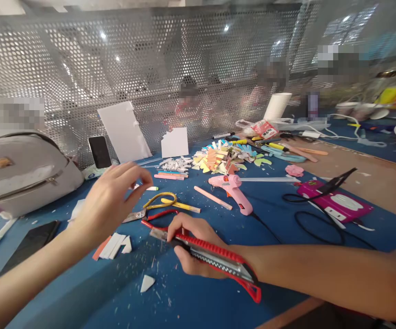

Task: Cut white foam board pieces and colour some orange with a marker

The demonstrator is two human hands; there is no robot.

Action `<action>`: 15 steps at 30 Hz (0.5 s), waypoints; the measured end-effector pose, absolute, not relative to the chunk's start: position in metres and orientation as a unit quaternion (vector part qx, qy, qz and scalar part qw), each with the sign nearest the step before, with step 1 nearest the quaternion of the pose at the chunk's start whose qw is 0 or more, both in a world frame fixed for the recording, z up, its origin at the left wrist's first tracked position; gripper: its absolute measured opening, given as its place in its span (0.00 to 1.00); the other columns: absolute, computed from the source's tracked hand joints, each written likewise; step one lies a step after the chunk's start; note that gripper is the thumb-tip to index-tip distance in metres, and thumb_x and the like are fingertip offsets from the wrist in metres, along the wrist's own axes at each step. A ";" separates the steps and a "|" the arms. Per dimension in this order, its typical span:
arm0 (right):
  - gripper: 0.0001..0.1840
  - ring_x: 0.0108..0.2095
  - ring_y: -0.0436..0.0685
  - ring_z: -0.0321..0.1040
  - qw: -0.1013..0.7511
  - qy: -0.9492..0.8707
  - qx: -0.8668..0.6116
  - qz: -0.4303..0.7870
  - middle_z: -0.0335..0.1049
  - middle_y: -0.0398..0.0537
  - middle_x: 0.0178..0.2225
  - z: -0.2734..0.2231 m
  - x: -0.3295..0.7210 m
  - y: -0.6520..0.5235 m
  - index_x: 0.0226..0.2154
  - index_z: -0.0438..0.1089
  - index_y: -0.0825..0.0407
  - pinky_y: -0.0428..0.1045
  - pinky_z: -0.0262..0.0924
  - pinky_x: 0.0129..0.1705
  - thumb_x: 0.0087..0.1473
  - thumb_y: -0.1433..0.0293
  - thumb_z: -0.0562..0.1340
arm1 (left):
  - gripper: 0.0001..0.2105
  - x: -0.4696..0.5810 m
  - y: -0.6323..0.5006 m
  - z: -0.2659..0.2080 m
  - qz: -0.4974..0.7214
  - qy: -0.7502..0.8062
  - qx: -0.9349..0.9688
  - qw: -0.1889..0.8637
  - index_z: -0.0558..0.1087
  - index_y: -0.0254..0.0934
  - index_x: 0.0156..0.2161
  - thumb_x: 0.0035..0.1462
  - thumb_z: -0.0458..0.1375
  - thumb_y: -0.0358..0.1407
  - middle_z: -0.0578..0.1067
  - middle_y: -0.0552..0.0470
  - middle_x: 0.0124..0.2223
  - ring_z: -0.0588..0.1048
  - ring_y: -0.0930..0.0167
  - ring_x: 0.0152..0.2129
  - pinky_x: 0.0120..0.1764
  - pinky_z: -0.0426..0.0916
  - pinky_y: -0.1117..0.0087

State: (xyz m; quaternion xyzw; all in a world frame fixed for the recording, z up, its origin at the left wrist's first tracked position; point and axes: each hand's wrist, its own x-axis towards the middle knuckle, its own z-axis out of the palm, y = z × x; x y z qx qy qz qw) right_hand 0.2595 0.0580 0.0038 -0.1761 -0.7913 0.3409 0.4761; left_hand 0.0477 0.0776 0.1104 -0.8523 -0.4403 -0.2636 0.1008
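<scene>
My right hand (198, 249) is wrapped round a red and black utility knife (218, 256), its blade end pointing left and its red tail toward me. Just beyond the knife lie scissors (152, 210) with yellow and red handles, partly hidden by my right hand. My left hand (115, 194) hovers over the table at the left, fingers loosely bent and thumb apart, with nothing visible in it. Below it are white foam strips (113, 246) beside an orange strip. A small white offcut (147, 283) lies nearer me on the blue tabletop (115, 297).
A pink glue gun (232, 187) lies right of centre, its cord trailing. Behind it is a heap of coloured paper scraps (218, 157). A magenta power strip (335, 203) sits at the right. A pale backpack (23, 169) and a dark phone (29, 246) are at the left.
</scene>
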 end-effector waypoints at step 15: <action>0.11 0.22 0.49 0.63 0.476 -0.835 -0.130 0.246 0.67 0.40 0.25 -0.001 0.259 0.054 0.36 0.64 0.49 0.43 0.59 0.26 0.45 0.69 0.58 | 0.18 0.117 0.252 0.076 -0.155 -0.457 -0.875 0.046 0.68 0.37 0.57 0.65 0.59 0.41 0.70 0.44 0.58 0.74 0.62 0.50 0.51 0.72 0.52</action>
